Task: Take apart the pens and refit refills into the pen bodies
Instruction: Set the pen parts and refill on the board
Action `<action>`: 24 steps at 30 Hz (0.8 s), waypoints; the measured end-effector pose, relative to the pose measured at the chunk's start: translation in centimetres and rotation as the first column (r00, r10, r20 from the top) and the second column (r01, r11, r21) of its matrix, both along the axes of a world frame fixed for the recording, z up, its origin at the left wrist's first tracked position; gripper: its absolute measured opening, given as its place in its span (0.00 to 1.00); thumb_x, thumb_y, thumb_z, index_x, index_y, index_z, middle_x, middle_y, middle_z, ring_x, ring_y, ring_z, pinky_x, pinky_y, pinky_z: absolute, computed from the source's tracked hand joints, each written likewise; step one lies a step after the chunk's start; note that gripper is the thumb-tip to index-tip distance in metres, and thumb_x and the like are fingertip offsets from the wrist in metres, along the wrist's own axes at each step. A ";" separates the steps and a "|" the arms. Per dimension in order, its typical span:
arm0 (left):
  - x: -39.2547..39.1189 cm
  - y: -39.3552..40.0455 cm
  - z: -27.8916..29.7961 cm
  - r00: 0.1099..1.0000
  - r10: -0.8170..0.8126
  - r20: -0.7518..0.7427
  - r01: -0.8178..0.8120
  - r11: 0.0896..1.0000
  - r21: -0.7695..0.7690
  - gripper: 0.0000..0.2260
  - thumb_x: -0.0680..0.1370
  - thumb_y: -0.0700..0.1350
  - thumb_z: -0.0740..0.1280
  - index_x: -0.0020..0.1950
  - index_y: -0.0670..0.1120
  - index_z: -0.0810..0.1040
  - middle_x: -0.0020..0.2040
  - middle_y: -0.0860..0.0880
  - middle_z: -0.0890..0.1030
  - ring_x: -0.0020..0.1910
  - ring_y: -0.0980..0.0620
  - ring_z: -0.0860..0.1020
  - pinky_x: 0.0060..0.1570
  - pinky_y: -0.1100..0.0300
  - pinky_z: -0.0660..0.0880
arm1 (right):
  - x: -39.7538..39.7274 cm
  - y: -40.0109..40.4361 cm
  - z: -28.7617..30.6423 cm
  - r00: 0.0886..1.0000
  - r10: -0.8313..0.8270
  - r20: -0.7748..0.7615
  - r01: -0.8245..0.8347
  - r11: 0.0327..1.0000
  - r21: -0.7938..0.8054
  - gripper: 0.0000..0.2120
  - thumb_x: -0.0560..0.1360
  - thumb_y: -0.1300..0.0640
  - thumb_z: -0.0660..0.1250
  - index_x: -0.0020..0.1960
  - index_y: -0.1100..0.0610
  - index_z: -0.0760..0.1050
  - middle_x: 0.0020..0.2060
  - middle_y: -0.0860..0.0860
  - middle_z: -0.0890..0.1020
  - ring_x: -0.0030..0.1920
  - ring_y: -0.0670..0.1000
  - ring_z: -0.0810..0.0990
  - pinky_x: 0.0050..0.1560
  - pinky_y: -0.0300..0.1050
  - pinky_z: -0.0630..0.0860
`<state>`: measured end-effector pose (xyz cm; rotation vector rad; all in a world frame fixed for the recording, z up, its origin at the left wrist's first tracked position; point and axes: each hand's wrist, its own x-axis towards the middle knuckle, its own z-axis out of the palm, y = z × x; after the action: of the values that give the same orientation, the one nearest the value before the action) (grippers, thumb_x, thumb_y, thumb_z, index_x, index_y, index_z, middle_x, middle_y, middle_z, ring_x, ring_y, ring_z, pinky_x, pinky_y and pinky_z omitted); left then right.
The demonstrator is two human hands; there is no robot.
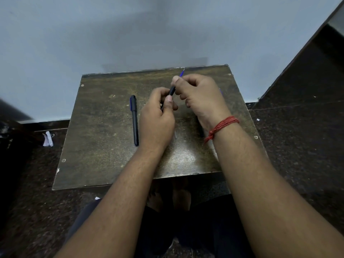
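Above the middle of a worn brown board (104,127) — left hand (158,120) curled round a black pen body (172,90), right hand (200,95) pinching its far end, blue refill (182,73) poking out past the fingers toward the far edge. Left of both, a capped black pen (134,121) lying alone, bare board around it. Red thread (221,126) on the right wrist.

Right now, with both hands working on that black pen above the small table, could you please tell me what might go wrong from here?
1. The thin blue refill sticks out past the right hand near the far edge of the worn brown wooden table; if it slips, it may fall to the floor.
2. The left hand grips the black pen barrel close to the joint, so forcing it could bend the refill.
3. The second black pen lies loose and could roll.
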<state>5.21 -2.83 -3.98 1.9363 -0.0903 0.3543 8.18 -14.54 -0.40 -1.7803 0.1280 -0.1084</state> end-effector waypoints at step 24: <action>0.4 0.7 0.5 0.979 0.197 -0.061 -0.203 0.971 -0.123 0.06 0.84 0.44 0.59 0.55 0.49 0.75 0.39 0.55 0.80 0.40 0.65 0.77 0.42 0.75 0.68 | 0.1 -2.6 -0.2 0.986 -0.155 0.061 0.159 0.761 -0.629 0.05 0.77 0.55 0.67 0.43 0.49 0.78 0.45 0.48 0.82 0.49 0.50 0.79 0.52 0.46 0.76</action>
<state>5.64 -2.08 -3.53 1.8290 0.1575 0.4358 8.30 -17.17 -0.65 -2.4498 0.2622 -0.3078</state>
